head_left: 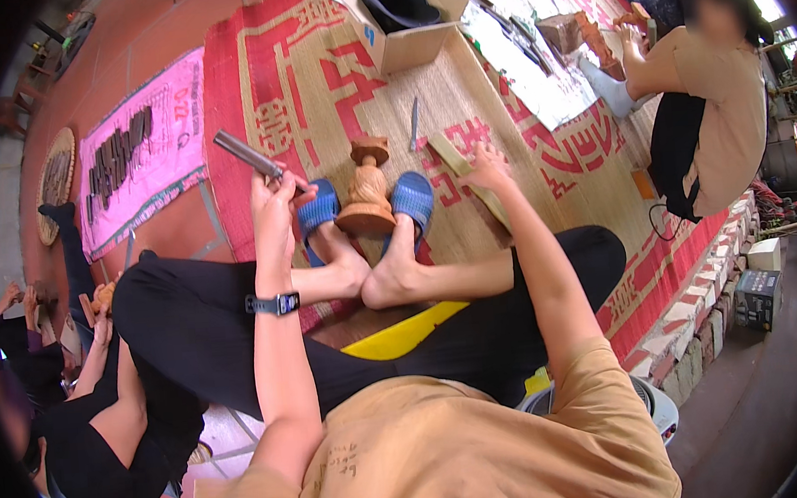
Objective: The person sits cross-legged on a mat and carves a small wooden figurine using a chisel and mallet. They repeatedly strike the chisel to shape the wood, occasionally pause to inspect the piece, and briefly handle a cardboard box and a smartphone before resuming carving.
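Note:
My left hand (275, 202), with a watch at its wrist, is closed around a dark metal chisel-like tool (246, 152) that points up and to the left. My right hand (486, 169) has its fingers apart at a long flat wooden bar (452, 159) lying on the mat; the thumb seems to touch the bar. Between my feet, in blue slippers (411, 196), stands a carved wooden figure (367, 186) with a round base and a narrow neck. A thin blade-like tool (414, 122) lies beyond it on the mat.
A patterned red and straw mat (320, 87) spreads ahead, with an open cardboard box (411, 47) at the back. Several metal tools (522, 38) lie far right, near a seated person (710, 103). Left are a pink cloth (144, 166) with dark tools and another person (102, 413) holding wood.

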